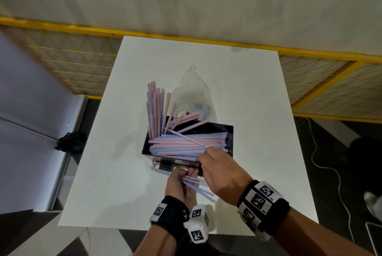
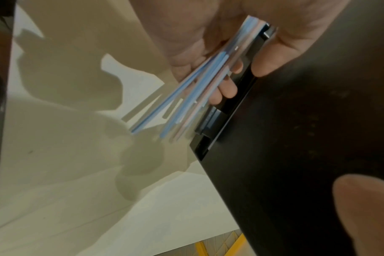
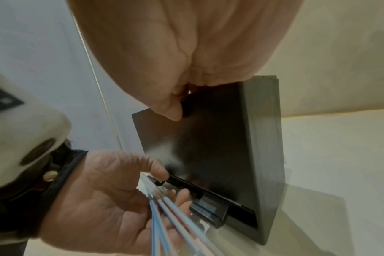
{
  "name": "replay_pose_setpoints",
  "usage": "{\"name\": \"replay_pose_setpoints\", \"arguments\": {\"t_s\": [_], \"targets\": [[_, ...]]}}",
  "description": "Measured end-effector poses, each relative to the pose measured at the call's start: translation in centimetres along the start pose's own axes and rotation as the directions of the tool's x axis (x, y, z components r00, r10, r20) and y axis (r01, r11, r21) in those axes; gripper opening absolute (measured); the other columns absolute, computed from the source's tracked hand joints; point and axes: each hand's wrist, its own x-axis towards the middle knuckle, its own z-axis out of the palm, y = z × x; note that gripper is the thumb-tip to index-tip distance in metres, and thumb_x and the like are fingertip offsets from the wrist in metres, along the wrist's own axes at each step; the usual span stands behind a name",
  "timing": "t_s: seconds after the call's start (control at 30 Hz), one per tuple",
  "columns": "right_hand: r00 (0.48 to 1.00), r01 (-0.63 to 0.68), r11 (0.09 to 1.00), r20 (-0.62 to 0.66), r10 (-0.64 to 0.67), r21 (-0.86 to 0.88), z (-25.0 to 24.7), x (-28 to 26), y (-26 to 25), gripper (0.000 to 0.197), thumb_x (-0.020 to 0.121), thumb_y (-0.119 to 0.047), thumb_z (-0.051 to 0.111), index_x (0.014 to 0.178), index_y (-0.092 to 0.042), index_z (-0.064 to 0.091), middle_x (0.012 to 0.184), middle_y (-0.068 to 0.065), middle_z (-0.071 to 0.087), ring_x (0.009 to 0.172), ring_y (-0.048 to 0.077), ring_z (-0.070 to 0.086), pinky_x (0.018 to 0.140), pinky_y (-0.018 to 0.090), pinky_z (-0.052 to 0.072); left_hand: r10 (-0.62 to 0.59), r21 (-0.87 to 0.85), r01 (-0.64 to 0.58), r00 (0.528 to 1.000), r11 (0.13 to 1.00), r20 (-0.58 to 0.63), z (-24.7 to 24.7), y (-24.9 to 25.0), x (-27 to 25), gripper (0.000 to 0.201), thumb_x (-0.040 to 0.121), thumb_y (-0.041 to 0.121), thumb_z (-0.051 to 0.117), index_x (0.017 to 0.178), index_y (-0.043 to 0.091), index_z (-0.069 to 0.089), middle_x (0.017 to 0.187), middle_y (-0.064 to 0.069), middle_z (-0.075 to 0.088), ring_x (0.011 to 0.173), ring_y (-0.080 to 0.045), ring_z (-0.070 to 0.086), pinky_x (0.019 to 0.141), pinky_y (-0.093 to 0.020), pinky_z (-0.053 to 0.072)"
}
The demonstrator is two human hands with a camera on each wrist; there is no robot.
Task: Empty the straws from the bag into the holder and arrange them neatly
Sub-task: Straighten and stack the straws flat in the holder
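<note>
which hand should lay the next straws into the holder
Left, probably: the left hand already grips a bundle of straws beside the black holder. The right hand rests on the holder's near rim.

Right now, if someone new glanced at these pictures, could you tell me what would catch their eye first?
Most striking is the black holder mid-table, crammed with pink-and-blue striped straws: some lie flat across it, others fan upward at its far left corner. At its near wall, the left hand holds a loose bunch of straws while the right hand reaches over the near rim. Behind the holder lies the crumpled clear bag.
</note>
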Motion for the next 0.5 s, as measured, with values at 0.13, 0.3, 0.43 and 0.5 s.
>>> {"name": "replay_pose_setpoints", "arguments": {"t_s": [0.13,0.3,0.43,0.5], "targets": [[0.999,-0.027,0.999,0.04,0.028,-0.034,0.2,0.3,0.0,0.028,0.102,-0.017,0.046,0.127,-0.014,0.057,0.121,0.004,0.053,0.109,0.025,0.049,0.098,0.04,0.042,-0.024,0.108,0.026,1.0,0.994,-0.015,-0.1,0.5,-0.5,0.018,0.096,0.011,0.053,0.08,0.006,0.058,0.085,-0.009,0.058,0.078,-0.024,0.06,0.076,-0.033,0.052],[0.998,-0.039,0.994,0.048,0.044,-0.098,0.4,0.4,0.1,0.027,0.104,-0.021,0.041,0.125,-0.016,0.057,0.122,0.003,0.053,0.112,0.025,0.049,0.1,0.039,0.041,0.008,0.121,-0.012,0.999,0.993,0.038,-1.4,2.0,-3.0,0.021,0.1,0.01,0.047,0.081,0.007,0.054,0.068,-0.008,0.052,0.064,-0.026,0.051,0.067,-0.039,0.047],[0.998,-0.034,0.992,0.046,0.04,-0.124,0.4,0.4,0.0,0.026,0.103,-0.027,0.04,0.118,-0.016,0.058,0.118,0.004,0.055,0.11,0.025,0.052,0.099,0.038,0.042,0.046,0.144,-0.054,0.997,0.988,0.062,-2.4,4.2,-6.1,0.021,0.099,0.011,0.048,0.079,0.01,0.051,0.058,-0.005,0.047,0.056,-0.023,0.046,0.064,-0.035,0.045],[0.999,-0.041,0.998,0.022,0.043,-0.053,0.4,0.3,0.1,0.031,0.102,-0.031,0.043,0.122,-0.015,0.06,0.119,0.003,0.056,0.112,0.024,0.053,0.1,0.037,0.042,0.085,0.161,-0.095,0.994,0.982,0.069,-2.8,5.5,-7.8,0.021,0.101,0.015,0.049,0.081,0.01,0.054,0.062,-0.004,0.049,0.062,-0.023,0.05,0.074,-0.036,0.047]]}}
